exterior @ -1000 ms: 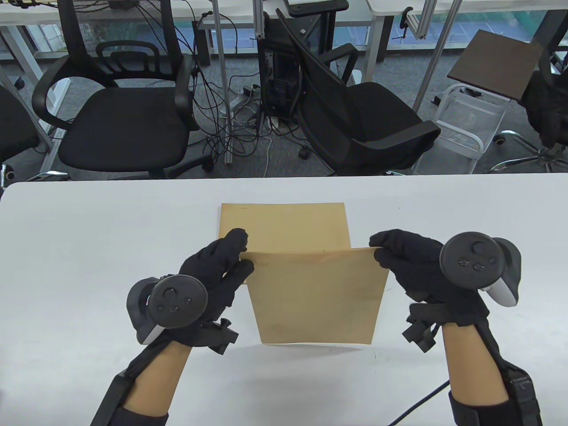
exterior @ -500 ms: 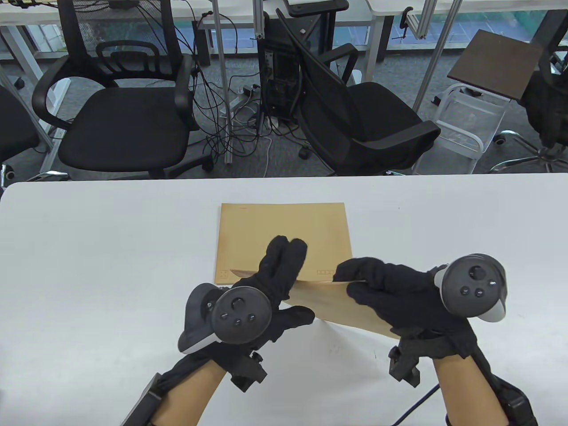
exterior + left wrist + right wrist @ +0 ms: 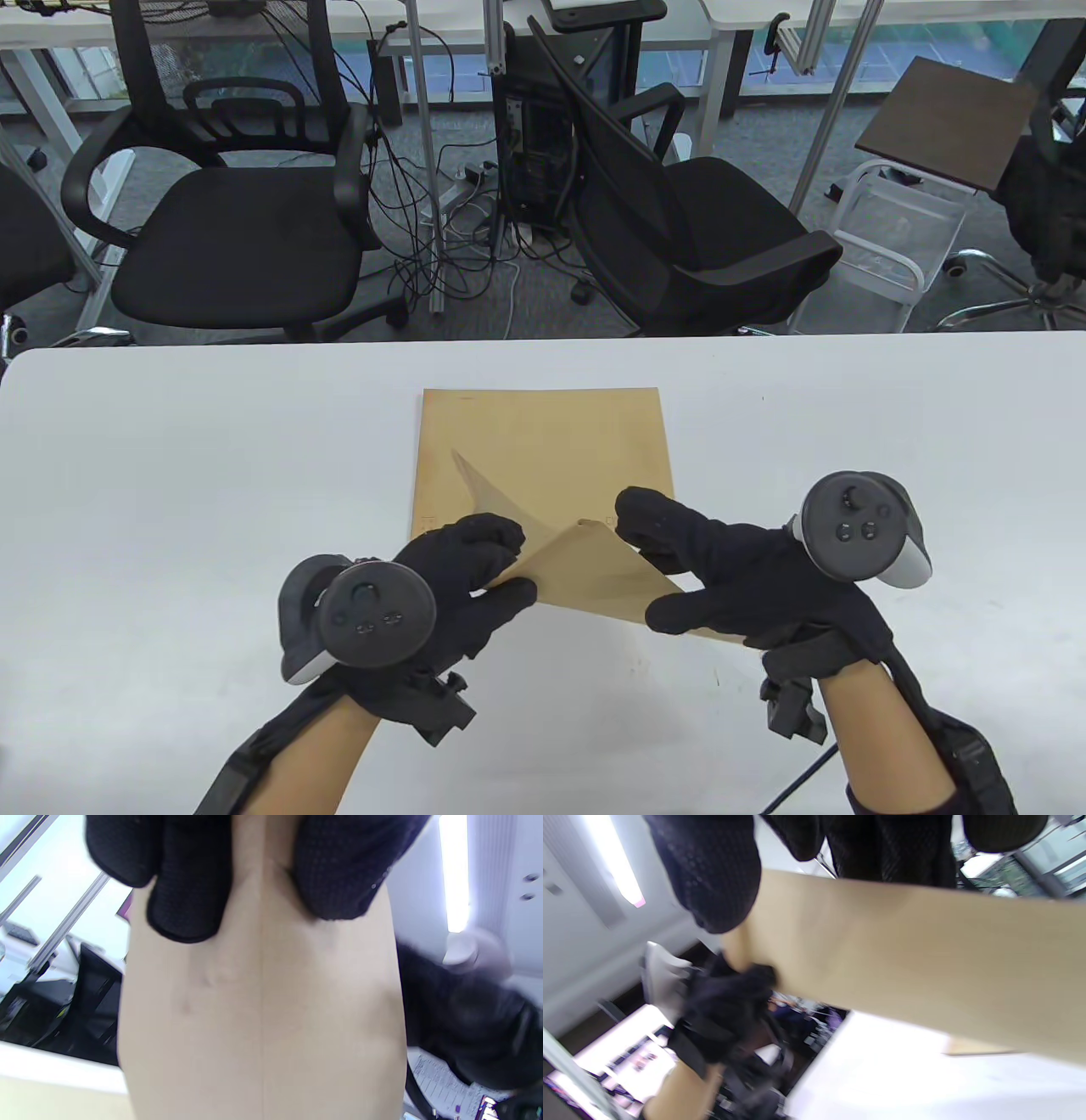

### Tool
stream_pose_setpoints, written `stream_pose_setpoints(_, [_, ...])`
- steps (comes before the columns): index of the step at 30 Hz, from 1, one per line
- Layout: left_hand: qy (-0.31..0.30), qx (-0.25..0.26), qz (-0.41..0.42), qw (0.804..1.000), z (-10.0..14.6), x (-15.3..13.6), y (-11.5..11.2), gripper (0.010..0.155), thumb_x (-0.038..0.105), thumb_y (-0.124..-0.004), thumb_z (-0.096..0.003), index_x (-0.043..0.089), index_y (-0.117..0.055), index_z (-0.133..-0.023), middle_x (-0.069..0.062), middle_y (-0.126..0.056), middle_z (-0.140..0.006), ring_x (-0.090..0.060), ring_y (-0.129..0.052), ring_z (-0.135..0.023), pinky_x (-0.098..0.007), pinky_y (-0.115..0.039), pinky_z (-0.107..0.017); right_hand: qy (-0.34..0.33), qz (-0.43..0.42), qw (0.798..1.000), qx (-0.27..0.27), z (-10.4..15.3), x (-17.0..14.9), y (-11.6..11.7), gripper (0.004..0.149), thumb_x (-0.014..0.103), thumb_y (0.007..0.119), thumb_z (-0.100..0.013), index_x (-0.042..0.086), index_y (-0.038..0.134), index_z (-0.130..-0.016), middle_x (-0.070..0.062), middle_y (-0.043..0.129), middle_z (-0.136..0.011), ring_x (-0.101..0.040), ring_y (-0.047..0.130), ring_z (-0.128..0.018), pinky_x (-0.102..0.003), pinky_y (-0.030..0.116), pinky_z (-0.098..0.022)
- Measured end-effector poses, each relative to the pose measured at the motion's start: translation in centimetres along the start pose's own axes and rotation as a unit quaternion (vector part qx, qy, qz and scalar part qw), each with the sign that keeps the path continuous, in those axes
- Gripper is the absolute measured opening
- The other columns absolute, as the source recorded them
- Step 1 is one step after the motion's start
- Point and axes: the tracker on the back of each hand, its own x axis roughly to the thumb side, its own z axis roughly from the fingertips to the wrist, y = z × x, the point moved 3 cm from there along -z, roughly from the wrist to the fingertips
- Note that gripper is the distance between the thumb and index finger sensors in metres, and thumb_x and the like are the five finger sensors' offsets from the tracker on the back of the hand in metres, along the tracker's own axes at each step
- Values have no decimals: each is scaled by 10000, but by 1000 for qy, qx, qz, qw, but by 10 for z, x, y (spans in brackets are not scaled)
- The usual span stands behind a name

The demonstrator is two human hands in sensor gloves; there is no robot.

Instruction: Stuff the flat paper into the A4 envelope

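A brown envelope (image 3: 543, 424) lies flat in the middle of the white table (image 3: 170, 475). Over its near edge I hold a second brown sheet (image 3: 585, 569), bent and twisted, one corner sticking up over the envelope. My left hand (image 3: 502, 567) pinches the sheet's left part between thumb and fingers. My right hand (image 3: 662, 564) grips the right part, fingers on top and thumb below. The left wrist view shows the sheet (image 3: 263, 1005) with a faint centre line under my fingers (image 3: 186, 878). The right wrist view has the sheet (image 3: 903, 955) running across under my fingers (image 3: 712, 878).
Black office chairs (image 3: 229, 221) and a tangle of cables (image 3: 458, 229) stand beyond the table's far edge. A white wire rack (image 3: 891, 246) sits at the back right. A cable (image 3: 797, 781) trails from my right forearm.
The sheet was held upright and spread wide, then dropped low as both hands came together. Now it is twisted; my left hand has drawn back left and regripped it.
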Motion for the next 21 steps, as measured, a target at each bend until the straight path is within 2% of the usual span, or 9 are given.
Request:
stream_pose_setpoints(2, [-3,40,32,999,8,-17,7,333,361,-861,-420,86,-902,-603,-54,-884,-882,-343,-1004,-721,-516,-782,-625,35,37,999,14,3,-17,9,850,285,883,-500,77,447,-1199,-399,587,-1107,-670,728,-882,-788,483,-599])
stream_pose_setpoints(6, [4,60,48,997,19,-40,3,328,348,-859,-421,81,-892,-609,-28,-869,-900,-332,-992,-742,-506,-774,-640,37,63,997,-21,-3,-31,24,528,161,764,-558,40,692,-1067,-305,784,-977,-553,867,-773,-722,573,-584])
stream_pose_setpoints(8, [19,58,52,997,21,-53,-3,328,352,-853,-424,90,-886,-621,-24,-861,-911,-328,-989,-754,-502,-773,-643,20,96,993,-71,-8,-30,28,493,133,759,-540,28,740,-1022,-300,849,-894,-527,922,-682,-660,659,-536])
stream_pose_setpoints(10, [40,61,56,996,24,-65,-8,339,365,-851,-428,116,-882,-657,-50,-838,-938,-349,-967,-793,-518,-753,-652,9,171,981,-88,-15,-27,31,477,130,749,-531,65,753,-1004,-284,862,-874,-490,949,-654,-623,703,-508])
stream_pose_setpoints(12, [73,50,32,996,30,-82,-13,408,397,-842,-439,174,-851,-781,-88,-776,-1015,-347,-934,-843,-538,-726,-663,-2,242,962,-126,-18,-24,28,471,128,753,-517,81,774,-985,-277,878,-855,-477,961,-637,-609,722,-492])
stream_pose_setpoints(14, [103,21,2,994,36,-97,-20,626,439,-818,-456,234,-664,-1027,-179,-642,-1094,-352,-893,-868,-544,-707,-664,6,278,952,-129,-22,-25,24,472,130,755,-513,78,777,-982,-276,882,-850,-472,965,-633,-606,724,-491])
stream_pose_setpoints(15, [114,1,-11,993,40,-102,-24,803,471,-796,-467,231,-417,-1133,-202,-495,-1150,-399,-810,-929,-568,-661,-684,14,286,950,-124,-24,-27,24,472,126,753,-516,78,772,-985,-279,875,-855,-477,957,-639,-610,715,-497])
stream_pose_setpoints(17, [137,-40,-43,989,49,-110,-34,892,504,-762,-482,194,-253,-1145,-223,-354,-1175,-448,-693,-994,-592,-605,-709,28,324,936,-134,-28,-33,22,473,125,750,-516,79,766,-986,-275,873,-856,-472,959,-639,-606,717,-497])
stream_pose_setpoints(21, [164,-76,-50,982,76,-125,-58,915,529,-742,-487,185,-209,-1146,-248,-293,-1177,-497,-603,-1027,-625,-563,-717,37,383,910,-151,-46,-56,27,478,123,739,-517,85,751,-993,-277,855,-872,-479,946,-656,-608,707,-508])
